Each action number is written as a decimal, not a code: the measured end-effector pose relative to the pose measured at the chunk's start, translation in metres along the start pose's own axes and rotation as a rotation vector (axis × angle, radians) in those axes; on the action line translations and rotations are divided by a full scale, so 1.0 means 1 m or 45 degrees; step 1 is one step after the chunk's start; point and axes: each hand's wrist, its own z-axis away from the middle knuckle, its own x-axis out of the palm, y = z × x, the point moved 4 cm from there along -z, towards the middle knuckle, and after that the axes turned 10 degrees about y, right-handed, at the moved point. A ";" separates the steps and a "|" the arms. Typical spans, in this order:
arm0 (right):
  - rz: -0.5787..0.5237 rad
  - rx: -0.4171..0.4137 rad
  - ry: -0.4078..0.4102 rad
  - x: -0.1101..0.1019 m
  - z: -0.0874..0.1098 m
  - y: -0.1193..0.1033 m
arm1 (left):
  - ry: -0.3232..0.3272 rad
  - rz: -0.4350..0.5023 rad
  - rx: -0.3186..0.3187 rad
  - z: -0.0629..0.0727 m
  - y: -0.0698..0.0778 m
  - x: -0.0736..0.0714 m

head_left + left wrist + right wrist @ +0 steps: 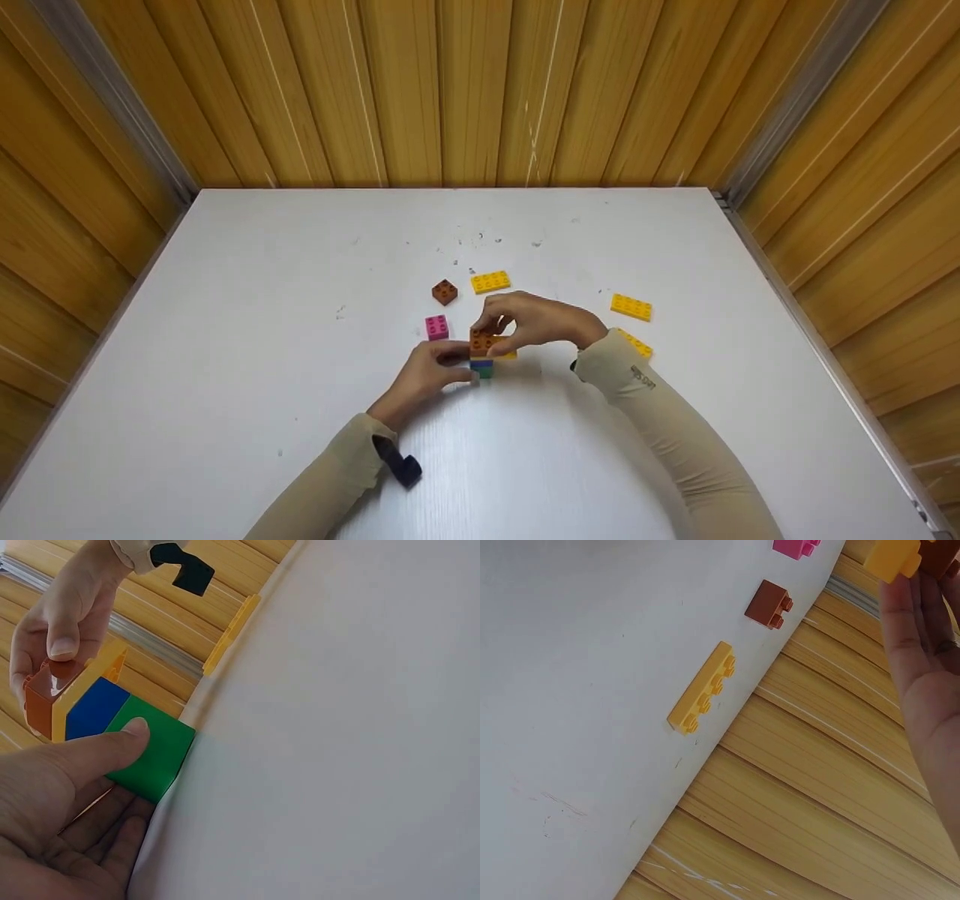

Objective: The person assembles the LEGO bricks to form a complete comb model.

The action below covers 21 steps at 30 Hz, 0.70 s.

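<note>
A small stack of toy building bricks stands on the white table: a green brick (157,761) at the bottom, a blue brick (97,706) above it, then a yellow flat brick (88,681) that juts out to the right, with a brown brick (481,343) on top. My left hand (424,373) steadies the base, thumb against the green brick and fingers behind it. From the right, my right hand (538,321) pinches the brown brick between thumb and fingers. In the right wrist view, only part of the yellow flat brick and brown brick shows.
Just behind the left hand lies a pink brick (436,327). Farther back are another brown brick (445,292) and a yellow flat brick (490,282). Two more yellow flat bricks (631,307) lie near the right forearm, one partly covered by the sleeve. Wood-patterned walls border the table (300,262).
</note>
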 end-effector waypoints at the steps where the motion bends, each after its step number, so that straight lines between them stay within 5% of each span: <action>1: -0.005 -0.008 0.004 0.000 0.000 0.000 | 0.003 -0.004 0.001 0.000 0.000 0.000; 14: 0.028 -0.117 0.025 0.000 0.002 -0.003 | 0.009 0.013 0.024 0.001 0.001 -0.001; 21: 0.031 -0.088 -0.008 -0.001 0.002 0.000 | 0.006 -0.014 0.003 0.000 0.001 -0.001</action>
